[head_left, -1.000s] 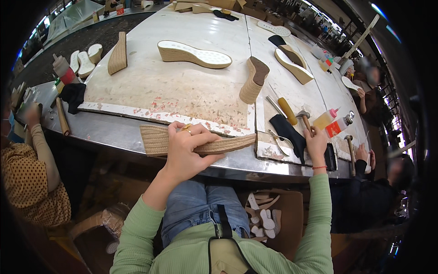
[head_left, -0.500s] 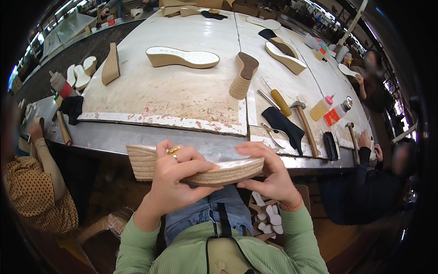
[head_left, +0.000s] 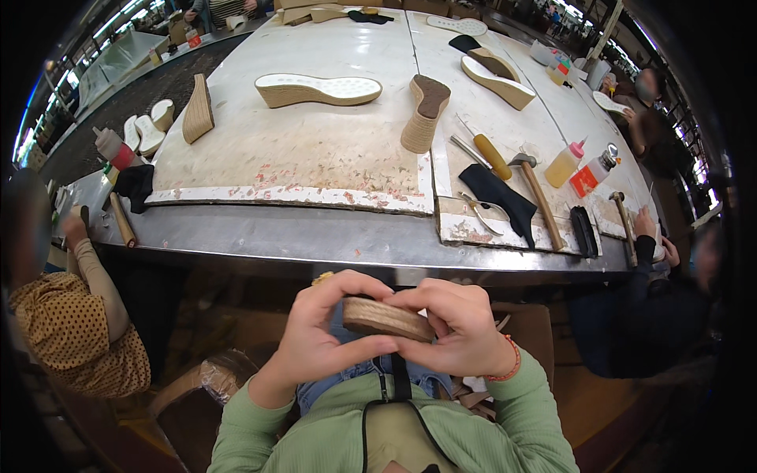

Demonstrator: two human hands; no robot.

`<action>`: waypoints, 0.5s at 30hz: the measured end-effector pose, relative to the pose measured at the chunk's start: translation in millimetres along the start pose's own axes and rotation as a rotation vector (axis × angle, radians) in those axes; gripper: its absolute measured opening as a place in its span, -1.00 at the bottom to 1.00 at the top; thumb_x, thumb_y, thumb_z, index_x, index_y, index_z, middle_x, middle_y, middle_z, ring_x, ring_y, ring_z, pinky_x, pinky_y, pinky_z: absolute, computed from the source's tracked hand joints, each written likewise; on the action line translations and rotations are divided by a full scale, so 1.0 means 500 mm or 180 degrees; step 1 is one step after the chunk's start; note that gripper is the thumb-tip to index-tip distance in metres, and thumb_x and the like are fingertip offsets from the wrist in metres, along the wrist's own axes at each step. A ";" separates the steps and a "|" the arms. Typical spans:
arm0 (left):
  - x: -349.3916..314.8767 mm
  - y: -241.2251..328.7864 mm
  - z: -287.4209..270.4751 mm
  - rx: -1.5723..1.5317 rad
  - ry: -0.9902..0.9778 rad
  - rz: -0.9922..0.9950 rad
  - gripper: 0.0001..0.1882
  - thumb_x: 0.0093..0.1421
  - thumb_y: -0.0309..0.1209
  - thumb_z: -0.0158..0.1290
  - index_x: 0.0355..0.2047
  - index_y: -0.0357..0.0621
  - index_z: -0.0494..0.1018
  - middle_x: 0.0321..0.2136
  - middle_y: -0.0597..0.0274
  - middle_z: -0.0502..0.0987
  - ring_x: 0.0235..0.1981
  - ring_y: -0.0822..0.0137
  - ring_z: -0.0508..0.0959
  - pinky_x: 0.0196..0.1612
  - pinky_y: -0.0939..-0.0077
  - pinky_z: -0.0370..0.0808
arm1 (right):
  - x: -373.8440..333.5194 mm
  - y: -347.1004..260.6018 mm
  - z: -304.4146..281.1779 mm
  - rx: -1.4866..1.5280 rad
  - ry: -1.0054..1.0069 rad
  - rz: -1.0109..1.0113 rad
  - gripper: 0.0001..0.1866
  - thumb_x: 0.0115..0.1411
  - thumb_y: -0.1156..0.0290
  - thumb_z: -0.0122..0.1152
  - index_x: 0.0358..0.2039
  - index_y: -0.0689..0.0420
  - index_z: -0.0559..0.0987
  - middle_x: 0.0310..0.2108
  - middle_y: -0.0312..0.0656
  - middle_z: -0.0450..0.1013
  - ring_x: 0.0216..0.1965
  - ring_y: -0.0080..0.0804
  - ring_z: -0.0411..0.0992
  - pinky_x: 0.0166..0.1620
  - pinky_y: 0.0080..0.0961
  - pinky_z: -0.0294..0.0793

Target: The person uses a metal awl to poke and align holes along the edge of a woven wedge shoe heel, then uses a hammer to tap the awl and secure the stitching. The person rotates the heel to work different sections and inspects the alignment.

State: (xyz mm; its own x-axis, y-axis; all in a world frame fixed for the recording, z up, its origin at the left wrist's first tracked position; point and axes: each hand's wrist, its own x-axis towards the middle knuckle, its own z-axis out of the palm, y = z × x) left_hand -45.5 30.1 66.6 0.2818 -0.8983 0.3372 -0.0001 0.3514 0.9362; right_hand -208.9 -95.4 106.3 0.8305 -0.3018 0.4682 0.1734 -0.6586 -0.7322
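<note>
Between my two hands, in front of my lap, is a wedge shoe sole [head_left: 385,318] with a braided tan rope side and a dark brown bottom edge. One rounded end points toward me; the rest is foreshortened or covered by my fingers. My left hand [head_left: 322,331] grips it from the left, thumb beneath and fingers over the top. From the right, my right hand [head_left: 461,329] pinches it the same way, fingertips close to those of the left. On the table beyond lie a white-topped wedge sole [head_left: 319,88] and a brown-bottomed wedge sole [head_left: 426,114].
Right of centre lie a hammer [head_left: 540,201], an awl [head_left: 490,156], pincers [head_left: 481,213], a black fabric piece [head_left: 501,201] and a yellow glue bottle [head_left: 565,164]. The metal table edge [head_left: 315,240] runs ahead of me. Co-workers sit left [head_left: 87,331] and right [head_left: 631,315].
The sole has turned from lying sideways to pointing its rounded end at me, and sits lower. My hands have moved closer together around that end.
</note>
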 end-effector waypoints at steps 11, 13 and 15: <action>-0.016 -0.025 -0.069 -0.0937 0.0706 0.0417 -0.33 0.00 -0.35 0.41 0.01 -0.15 0.23 -0.33 0.22 0.53 -0.29 0.34 0.60 0.14 0.29 0.38 | -0.076 0.044 -0.028 0.0730 0.1339 0.0709 -0.53 0.04 0.59 0.41 -0.01 0.27 0.51 -0.07 -0.14 0.47 -0.27 -0.60 0.43 -0.23 -0.67 0.50; -0.013 -0.021 -0.086 -0.1324 0.0808 0.0506 -0.36 0.05 -0.32 0.37 0.02 -0.09 0.22 -0.35 0.27 0.49 -0.29 0.36 0.56 0.15 0.26 0.36 | -0.103 0.078 -0.038 0.0898 0.1718 0.1259 -0.62 0.13 0.63 0.29 -0.02 0.30 0.50 -0.08 -0.19 0.47 -0.23 -0.63 0.40 -0.18 -0.70 0.48; -0.012 -0.018 -0.100 -0.1626 0.0889 0.0579 -0.39 0.10 -0.32 0.34 0.04 -0.04 0.22 -0.36 0.30 0.45 -0.29 0.36 0.52 0.16 0.24 0.34 | -0.139 0.121 -0.030 0.1288 0.1767 0.1608 -0.63 0.23 0.54 0.21 0.05 0.28 0.44 -0.05 -0.16 0.47 -0.21 -0.62 0.40 -0.14 -0.69 0.45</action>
State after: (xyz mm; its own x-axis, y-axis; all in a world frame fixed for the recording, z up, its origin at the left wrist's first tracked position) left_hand 0.7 45.4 51.0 0.5615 -0.7331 0.3838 0.3691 0.6370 0.6768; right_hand -264.2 -124.5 36.9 0.4975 -0.8569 0.1350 0.1156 -0.0888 -0.9893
